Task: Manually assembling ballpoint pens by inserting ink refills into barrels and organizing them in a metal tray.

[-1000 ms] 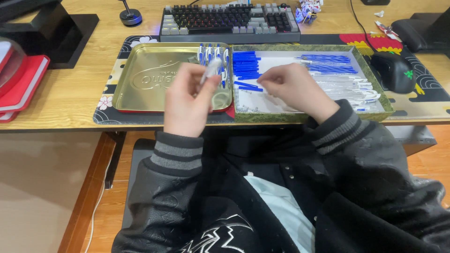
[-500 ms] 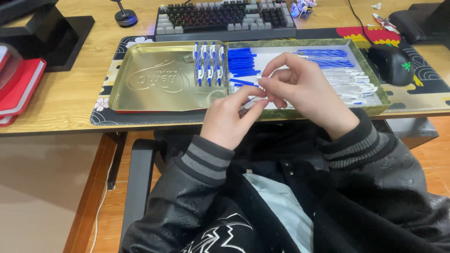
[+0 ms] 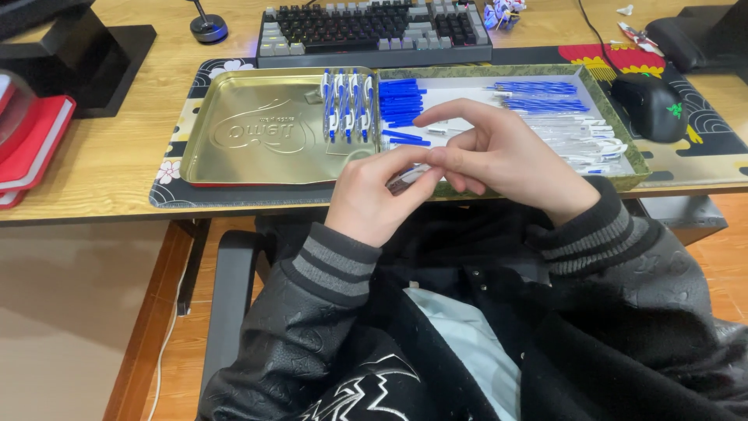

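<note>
My left hand [image 3: 372, 193] and my right hand [image 3: 499, 156] meet at the desk's front edge, fingertips pinching a small clear pen part [image 3: 408, 178] between them. Behind them a gold metal tray [image 3: 257, 129] holds several finished white-and-blue pens [image 3: 347, 105] along its right side. To the right, a white tray [image 3: 615, 152] carries blue caps [image 3: 402, 100], blue refills [image 3: 538, 95] and clear pen barrels [image 3: 580, 140]. How the pen part is gripped is partly hidden by my fingers.
A keyboard [image 3: 374, 31] lies behind the trays. A black mouse [image 3: 650, 105] sits right of the white tray. Red books [image 3: 27, 144] and a black monitor stand [image 3: 78, 54] are at the left. A patterned desk mat [image 3: 175, 168] lies under the trays.
My left hand left the gold tray, where it set a pen down, and came back to the front edge. Both hands now pinch a clear pen part together.
</note>
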